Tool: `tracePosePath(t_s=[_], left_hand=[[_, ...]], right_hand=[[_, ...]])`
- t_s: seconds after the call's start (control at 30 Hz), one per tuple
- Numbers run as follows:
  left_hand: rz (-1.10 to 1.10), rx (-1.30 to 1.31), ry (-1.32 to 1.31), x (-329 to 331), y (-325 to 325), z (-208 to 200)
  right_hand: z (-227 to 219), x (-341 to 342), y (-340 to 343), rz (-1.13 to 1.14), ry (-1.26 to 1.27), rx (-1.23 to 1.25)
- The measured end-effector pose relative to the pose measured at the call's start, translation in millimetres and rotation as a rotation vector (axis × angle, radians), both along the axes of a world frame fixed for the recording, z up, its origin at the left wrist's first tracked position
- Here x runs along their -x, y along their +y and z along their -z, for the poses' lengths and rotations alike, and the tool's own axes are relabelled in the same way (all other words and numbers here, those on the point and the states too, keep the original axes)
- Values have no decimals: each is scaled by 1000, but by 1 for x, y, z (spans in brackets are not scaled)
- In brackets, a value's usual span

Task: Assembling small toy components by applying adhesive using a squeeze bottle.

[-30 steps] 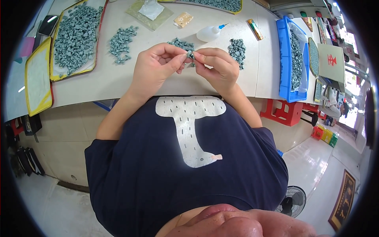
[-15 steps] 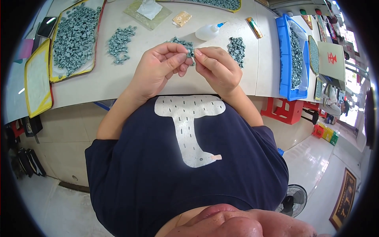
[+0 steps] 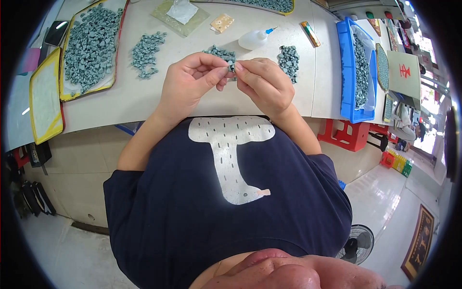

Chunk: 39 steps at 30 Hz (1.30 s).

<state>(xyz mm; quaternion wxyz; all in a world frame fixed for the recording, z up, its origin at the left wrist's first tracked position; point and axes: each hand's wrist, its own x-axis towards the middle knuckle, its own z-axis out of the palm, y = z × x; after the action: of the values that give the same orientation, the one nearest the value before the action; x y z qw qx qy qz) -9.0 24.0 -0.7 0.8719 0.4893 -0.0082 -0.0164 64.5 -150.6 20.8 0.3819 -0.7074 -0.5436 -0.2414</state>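
Over the white table (image 3: 202, 108), my left hand (image 3: 192, 82) and my right hand (image 3: 267, 84) meet fingertip to fingertip. Between their thumbs and forefingers is a small grey-green stone piece (image 3: 231, 67), mostly covered by the fingers. Both hands are closed in a pinch on it. Just behind them lies a small pile of similar stone pieces (image 3: 221, 51), partly hidden by my fingers. To the left is a loose heap of pieces (image 3: 147, 53); to the right sits another heap with larger, smoother-looking stones (image 3: 288, 62).
A yellow-edged tray (image 3: 117, 62) full of stones stands at the left, near a phone (image 3: 57, 32). A squeeze bottle (image 3: 252, 40), a patterned packet (image 3: 222, 22) and an orange-green tube (image 3: 310, 33) lie beyond my hands. A blue crate (image 3: 347, 91) holds more stones at right.
My fingertips have shifted slightly around the stone piece, and the part of it showing between them has changed. The heaps and the other things on the table stay put.
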Motion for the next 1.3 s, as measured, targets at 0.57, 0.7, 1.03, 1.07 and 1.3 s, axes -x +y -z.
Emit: tracePosePath(t_s=[0.57,0.7,1.03,1.07,1.3], left_hand=[[-100,-259,5,3,-8,-14],[-279,-491,-170,3,-14,-17],[-466,-873,-500,0,-17,-16],[-461,-866,-497,0,-17,-16],[-429,-839,-454,1,-17,-15]], right_hand=[[-8,-1,-11,-61,250,46],[-2,1,-9,-38,343,-9],[-9,5,-8,2,352,-37],[-9,5,-7,8,347,-42],[-6,5,-3,24,350,-55]])
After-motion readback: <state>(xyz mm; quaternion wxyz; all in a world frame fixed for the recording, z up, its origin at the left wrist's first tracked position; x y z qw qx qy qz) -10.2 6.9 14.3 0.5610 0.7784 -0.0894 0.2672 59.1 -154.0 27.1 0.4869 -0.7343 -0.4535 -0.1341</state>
